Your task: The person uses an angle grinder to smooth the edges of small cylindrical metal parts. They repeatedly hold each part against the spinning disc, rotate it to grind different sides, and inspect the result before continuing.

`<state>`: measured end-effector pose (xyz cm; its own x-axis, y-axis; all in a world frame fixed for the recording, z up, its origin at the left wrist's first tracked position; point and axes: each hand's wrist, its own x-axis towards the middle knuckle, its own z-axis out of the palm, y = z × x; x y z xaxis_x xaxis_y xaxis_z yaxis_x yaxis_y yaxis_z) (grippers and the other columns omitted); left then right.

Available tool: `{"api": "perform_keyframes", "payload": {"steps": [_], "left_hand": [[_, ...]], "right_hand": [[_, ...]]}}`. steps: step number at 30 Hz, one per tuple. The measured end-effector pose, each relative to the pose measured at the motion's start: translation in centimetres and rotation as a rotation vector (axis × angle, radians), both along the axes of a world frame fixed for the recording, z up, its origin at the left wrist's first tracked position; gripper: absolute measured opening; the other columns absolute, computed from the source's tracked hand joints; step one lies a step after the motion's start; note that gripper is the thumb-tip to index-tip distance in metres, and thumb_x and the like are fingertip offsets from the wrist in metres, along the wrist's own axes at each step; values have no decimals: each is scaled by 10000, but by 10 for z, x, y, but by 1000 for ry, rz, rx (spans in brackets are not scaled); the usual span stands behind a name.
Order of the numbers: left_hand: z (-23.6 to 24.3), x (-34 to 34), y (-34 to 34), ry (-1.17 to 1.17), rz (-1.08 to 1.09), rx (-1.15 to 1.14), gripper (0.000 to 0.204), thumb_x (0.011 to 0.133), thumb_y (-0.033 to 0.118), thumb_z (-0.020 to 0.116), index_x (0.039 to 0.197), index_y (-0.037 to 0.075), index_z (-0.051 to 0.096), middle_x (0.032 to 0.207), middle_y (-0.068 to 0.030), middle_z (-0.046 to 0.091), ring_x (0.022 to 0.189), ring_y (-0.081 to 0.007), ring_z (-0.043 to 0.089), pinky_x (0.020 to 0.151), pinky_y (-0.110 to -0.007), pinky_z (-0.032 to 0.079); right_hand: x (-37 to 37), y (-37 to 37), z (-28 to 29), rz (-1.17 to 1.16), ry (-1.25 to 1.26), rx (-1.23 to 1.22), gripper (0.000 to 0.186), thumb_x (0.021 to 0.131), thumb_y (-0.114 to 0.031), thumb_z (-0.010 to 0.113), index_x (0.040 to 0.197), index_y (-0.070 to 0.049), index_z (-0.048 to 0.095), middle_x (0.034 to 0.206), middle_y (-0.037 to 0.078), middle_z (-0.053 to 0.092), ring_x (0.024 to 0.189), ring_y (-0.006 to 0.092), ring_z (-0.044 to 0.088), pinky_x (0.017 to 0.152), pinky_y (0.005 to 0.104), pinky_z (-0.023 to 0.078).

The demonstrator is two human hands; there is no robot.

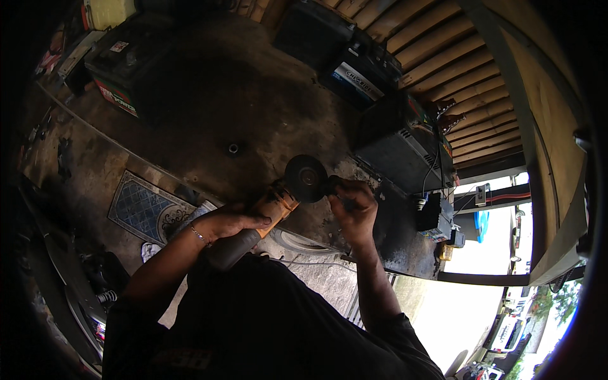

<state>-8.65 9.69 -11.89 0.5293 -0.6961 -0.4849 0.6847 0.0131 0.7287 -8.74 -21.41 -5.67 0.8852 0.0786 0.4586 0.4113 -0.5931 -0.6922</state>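
An angle grinder with an orange body and a dark rear grip lies slantwise in front of me. My left hand is wrapped round its body, thumb on top. The round dark disc at its head faces up. My right hand is closed at the disc's right edge, its fingers round a small dark thing I cannot make out. Whether that thing is part of the grinder is hidden. A small metal ring or nut lies on the stained bench top beyond the disc.
Batteries stand on the bench: one at far left, one at the back. A large dark box with vents and cables stands at the right. A blue patterned mat lies below the bench edge. Bamboo slats line the back.
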Motion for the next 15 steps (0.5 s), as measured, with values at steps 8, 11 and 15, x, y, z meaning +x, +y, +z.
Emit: {"api": "perform_keyframes", "payload": {"steps": [8, 11, 15], "left_hand": [[-1, -1, 0, 28, 16, -9, 477, 965, 267, 787, 1283, -39, 607, 970, -145, 755, 740, -212, 764, 637, -333, 646], [-3, 0, -1, 20, 16, -19, 482, 968, 263, 784, 1295, -43, 604, 970, -151, 760, 735, -209, 764, 636, -328, 644], [-1, -1, 0, -10, 19, -19, 479, 950, 306, 809, 1264, -26, 664, 1025, -115, 748, 814, -160, 733, 678, -302, 621]], "right_hand": [[11, -5, 19, 81, 38, -178, 254, 768, -5, 858, 1006, -44, 779, 1070, 132, 756, 1001, 265, 753, 877, 354, 592], [14, -7, 29, 106, 80, -226, 260, 740, -7, 867, 988, -49, 798, 1045, 127, 765, 973, 262, 762, 844, 348, 603], [20, -6, 39, 126, 120, -267, 276, 723, -12, 871, 991, -48, 817, 1046, 117, 770, 969, 252, 764, 841, 346, 605]]}}
